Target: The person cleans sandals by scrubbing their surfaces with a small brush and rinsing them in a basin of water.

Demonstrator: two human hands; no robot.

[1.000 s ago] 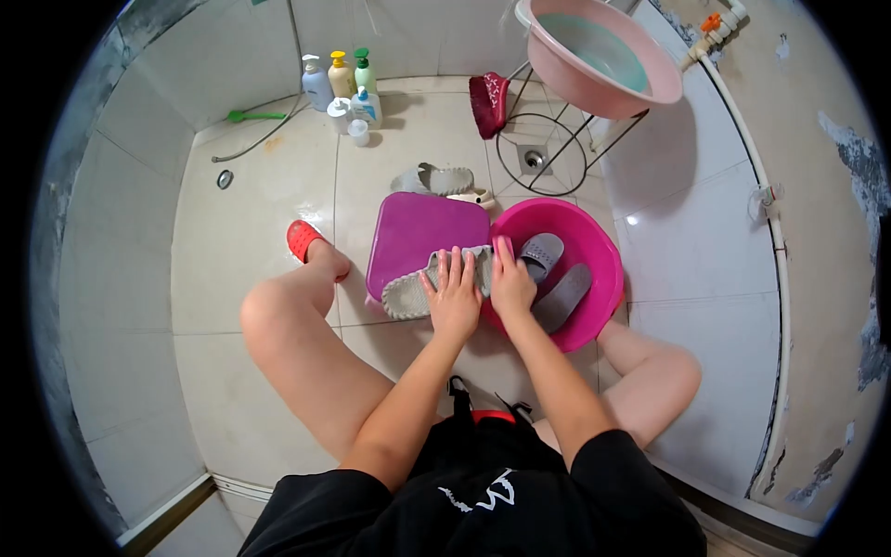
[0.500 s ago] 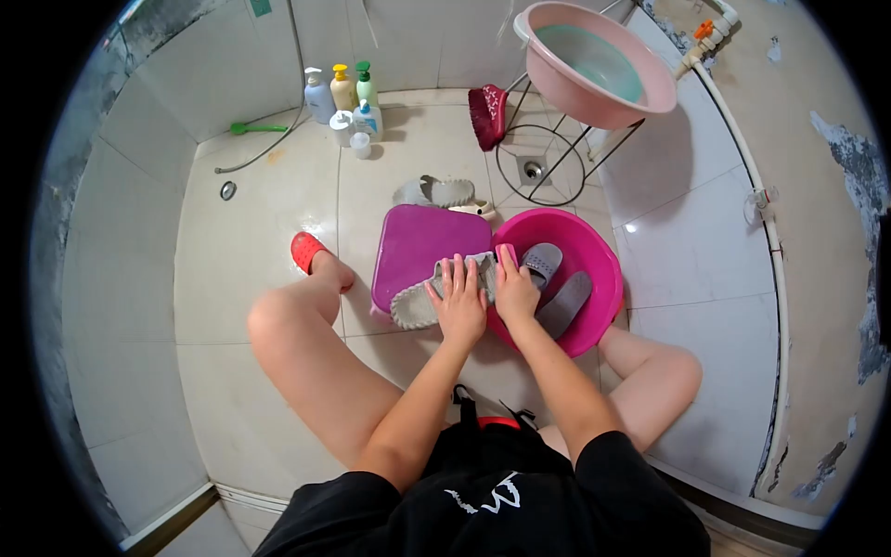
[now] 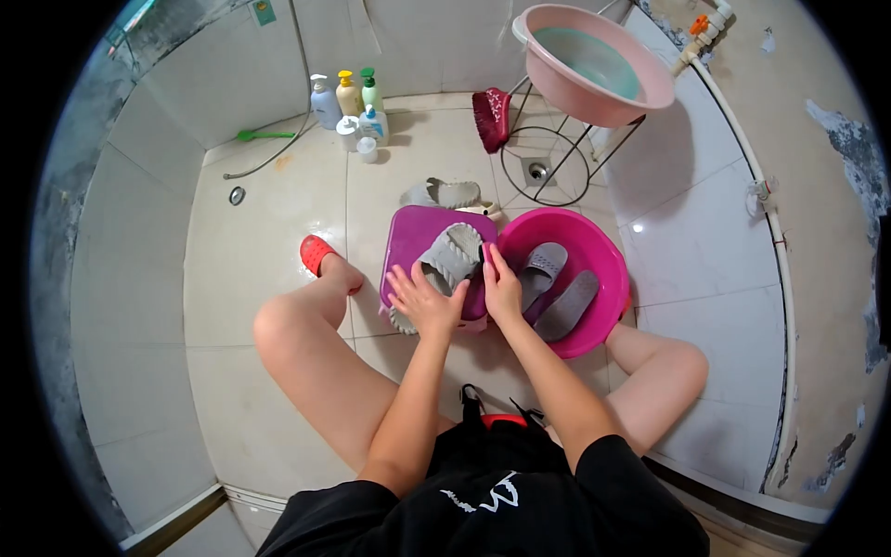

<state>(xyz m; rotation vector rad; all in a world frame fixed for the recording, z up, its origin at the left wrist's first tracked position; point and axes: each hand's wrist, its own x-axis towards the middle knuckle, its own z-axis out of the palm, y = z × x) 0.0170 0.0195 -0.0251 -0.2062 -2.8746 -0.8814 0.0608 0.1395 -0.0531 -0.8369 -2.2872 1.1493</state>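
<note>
A grey slipper with a braided edge (image 3: 452, 257) rests on the purple stool (image 3: 408, 232). My left hand (image 3: 425, 299) is spread at the slipper's near end, its fingers apart. In my right hand (image 3: 501, 290) is a pink brush (image 3: 487, 253), held upright beside the slipper's right side. The pink basin (image 3: 608, 269) stands right of the stool, with a light grey slipper (image 3: 543, 269) and a darker grey slipper (image 3: 568, 306) inside. Part of another braided slipper (image 3: 402, 321) shows low at the stool's left side.
More slippers (image 3: 444, 193) lie behind the stool. Several pump bottles (image 3: 348, 96) stand by the back wall, with a green brush (image 3: 264, 136) to their left. A pale pink basin (image 3: 548, 56) sits on a metal stand (image 3: 577, 153) over a drain, beside a red broom head (image 3: 490, 119).
The braided slipper on the stool has turned more upright and shifted back. My left hand has moved left and spread wider. My right hand has moved slightly left with the brush. The view has shifted slightly.
</note>
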